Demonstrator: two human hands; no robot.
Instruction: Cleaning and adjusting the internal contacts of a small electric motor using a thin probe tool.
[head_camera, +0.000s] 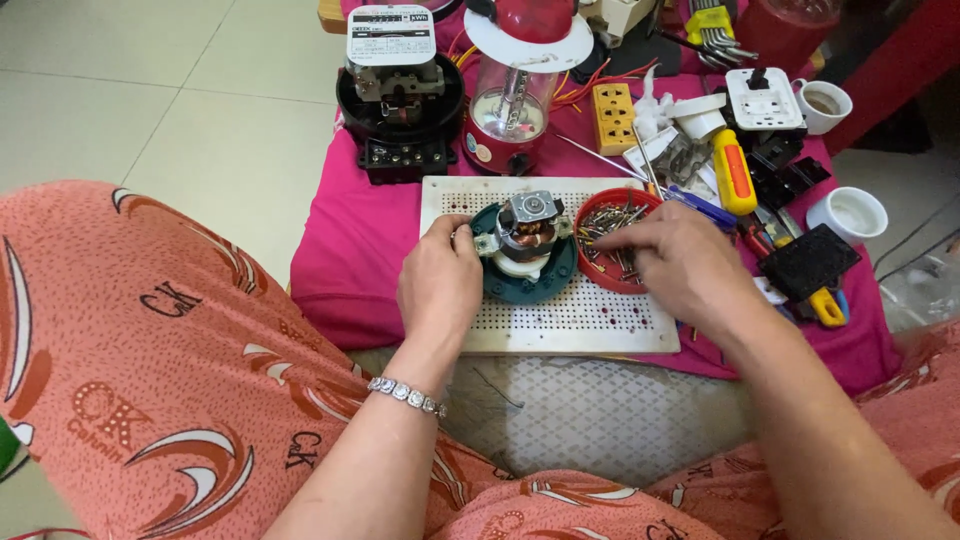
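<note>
Two hands over white perforated board (560, 320), pink cloth (340, 250), tiled floor (150, 90)

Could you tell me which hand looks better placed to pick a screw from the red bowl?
The right hand, probably: its fingers already reach into the red bowl of screws, while the left hand rests against the small motor on the perforated white board.

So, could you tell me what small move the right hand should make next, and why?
Probably pinch one screw from the red bowl and lift it toward the motor. The right hand already rests over the bowl's screws, while the left hand steadies the motor's teal base.
</note>
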